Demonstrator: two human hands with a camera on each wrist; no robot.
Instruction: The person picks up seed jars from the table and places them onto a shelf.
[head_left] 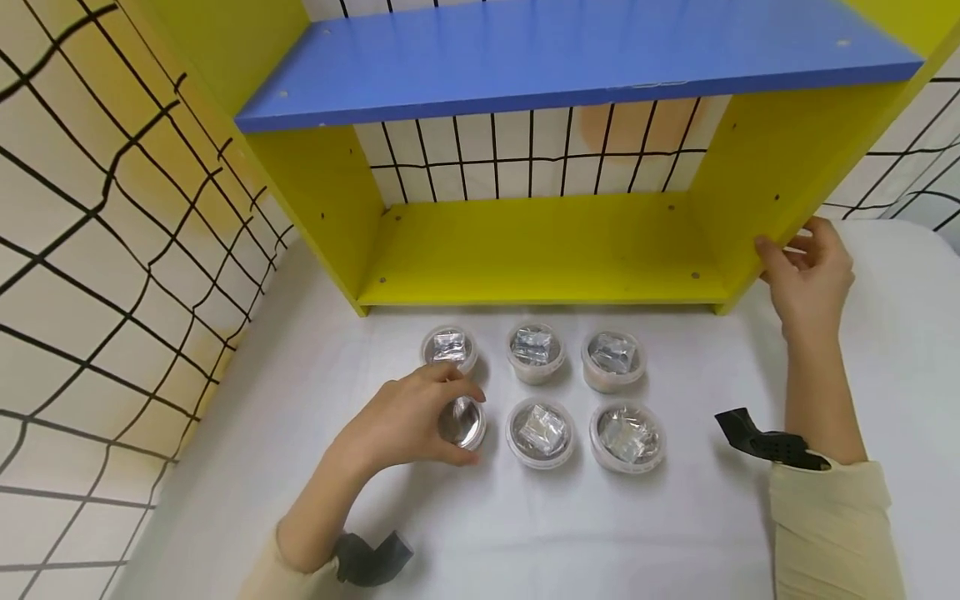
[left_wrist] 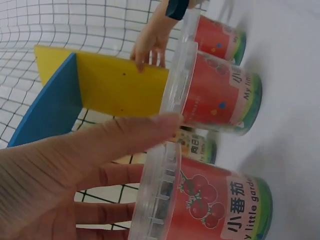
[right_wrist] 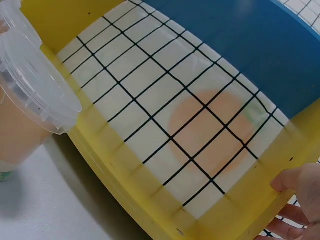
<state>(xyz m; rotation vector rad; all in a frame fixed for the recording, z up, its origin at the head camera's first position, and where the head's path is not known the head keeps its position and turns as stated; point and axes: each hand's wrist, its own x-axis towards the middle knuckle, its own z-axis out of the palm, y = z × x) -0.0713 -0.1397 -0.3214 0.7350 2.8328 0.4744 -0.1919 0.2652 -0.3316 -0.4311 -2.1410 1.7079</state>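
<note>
Clear-lidded plastic cups stand on the white table in two rows, with silvery packets under their lids. My left hand (head_left: 408,417) curves round the front-left cup (head_left: 462,425), thumb at its near side and fingers at its far side. In the left wrist view that cup (left_wrist: 215,205) has a red label with tomatoes and "My little garden"; the thumb lies close along its lid, and whether it presses is unclear. At the right, my right hand (head_left: 813,267) grips the front edge of the shelf's yellow side panel (head_left: 795,150), thumb inside, other fingers outside.
The yellow shelf unit (head_left: 540,250) with a blue middle board (head_left: 570,54) stands behind the cups. Black wire grid (head_left: 112,292) rises at the left and behind. Close beside the left hand are the back-left cup (head_left: 450,346) and front-middle cup (head_left: 540,433).
</note>
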